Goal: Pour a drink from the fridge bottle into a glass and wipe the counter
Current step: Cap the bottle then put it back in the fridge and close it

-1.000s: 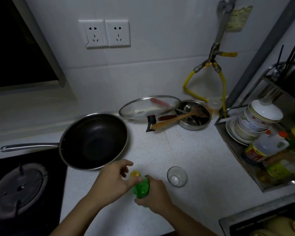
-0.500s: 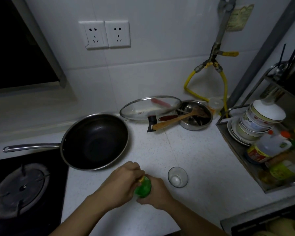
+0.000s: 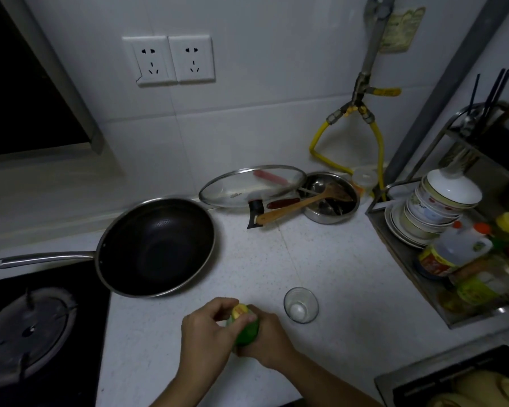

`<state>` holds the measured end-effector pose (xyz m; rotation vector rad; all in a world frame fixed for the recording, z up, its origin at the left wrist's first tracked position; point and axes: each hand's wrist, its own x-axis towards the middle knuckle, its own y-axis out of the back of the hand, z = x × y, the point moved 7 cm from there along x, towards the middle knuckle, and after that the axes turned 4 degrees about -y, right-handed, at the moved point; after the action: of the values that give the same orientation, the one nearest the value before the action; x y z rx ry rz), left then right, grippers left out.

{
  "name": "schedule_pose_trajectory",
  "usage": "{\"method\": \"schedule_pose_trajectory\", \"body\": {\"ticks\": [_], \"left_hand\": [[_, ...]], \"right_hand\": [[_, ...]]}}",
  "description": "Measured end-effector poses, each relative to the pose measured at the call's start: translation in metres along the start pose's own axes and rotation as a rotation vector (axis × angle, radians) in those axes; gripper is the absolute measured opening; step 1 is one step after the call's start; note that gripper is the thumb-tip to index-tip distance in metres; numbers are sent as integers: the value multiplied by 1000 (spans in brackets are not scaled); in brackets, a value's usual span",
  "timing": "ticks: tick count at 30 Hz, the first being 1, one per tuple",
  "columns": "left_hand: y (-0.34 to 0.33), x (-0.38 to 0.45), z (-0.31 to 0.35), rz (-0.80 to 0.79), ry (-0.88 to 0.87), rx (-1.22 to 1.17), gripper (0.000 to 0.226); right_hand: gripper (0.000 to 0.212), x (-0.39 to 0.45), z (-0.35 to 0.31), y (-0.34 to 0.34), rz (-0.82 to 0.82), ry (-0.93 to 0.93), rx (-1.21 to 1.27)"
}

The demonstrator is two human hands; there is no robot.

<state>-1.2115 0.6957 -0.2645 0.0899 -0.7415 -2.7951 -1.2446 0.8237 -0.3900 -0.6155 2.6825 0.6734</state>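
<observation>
Dim kitchen corner; pale speckled counter [image 3: 321, 259] runs from the hob on your left to a dish rack on your right.

One green bottle [image 3: 246, 330] stands on the counter at the near edge, between your hands. Your right hand [image 3: 265, 342] is wrapped round its body, fingers closed on it. Your left hand [image 3: 209, 327] sits over the top, fingertips pinched on the yellow cap [image 3: 239, 309]. Cap is on the neck; whether it is loosened, cannot tell.

Step in hand, by my reading: unscrewing the cap. Nothing poured yet. One glass [image 3: 301, 305] stands upright just right of the bottle, apart from it, looks empty.

The next move calls for lifting the cap clear, parking it, then tilting the neck over the glass rim. The glass is small-mouthed, so pour slowly. Wiping comes last; no cloth is visible.

Count, working outward:
- wok [image 3: 156, 245]: one, behind your left hand
- glass lid [image 3: 252, 185]: one
- steel bowl [image 3: 331, 198]: one, holding a wooden spatula [image 3: 300, 205]
- wall sockets [image 3: 168, 60]: two
- gas burner [image 3: 27, 333]: one
</observation>
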Motion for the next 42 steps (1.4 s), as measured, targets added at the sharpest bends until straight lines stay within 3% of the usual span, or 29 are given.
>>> {"method": "schedule_pose_trajectory", "body": {"ticks": [5, 11, 14, 19, 22, 24, 27, 29, 32, 37, 42], "left_hand": [[-5, -6, -6, 4, 9, -37, 27], [-9, -3, 1, -58, -107, -78, 24], [-12, 7, 1, -219, -151, -80, 25], [-23, 30, 4, -667, -115, -151, 27], [-26, 33, 16, -832, -160, -58, 29], [-25, 32, 18, -771, -228, 155, 31], [-13, 27, 28, -401, -389, 676, 38], [-10, 23, 30, -222, -416, 809, 57], [-12, 20, 37, -71, -547, 847, 61], [-23, 15, 32, 16, -686, 860, 52], [-30, 14, 23, -28, -849, 814, 42]], "right_hand": [[50, -2, 3, 0, 15, -4, 35], [53, -1, 2, 2, -6, 14, 31], [57, 0, 4, 2, -14, 15, 34], [49, 1, 4, 5, -21, 2, 34], [46, 2, 3, 4, -27, -18, 37], [50, 2, 3, 3, -29, -22, 50], [54, 2, 5, -2, -40, -35, 36], [48, 1, 8, -4, -39, -51, 28], [49, 0, 7, -3, -40, -53, 8], [48, 2, 8, -3, -30, -44, -13], [49, 1, 7, -4, -30, -40, -28]]}}
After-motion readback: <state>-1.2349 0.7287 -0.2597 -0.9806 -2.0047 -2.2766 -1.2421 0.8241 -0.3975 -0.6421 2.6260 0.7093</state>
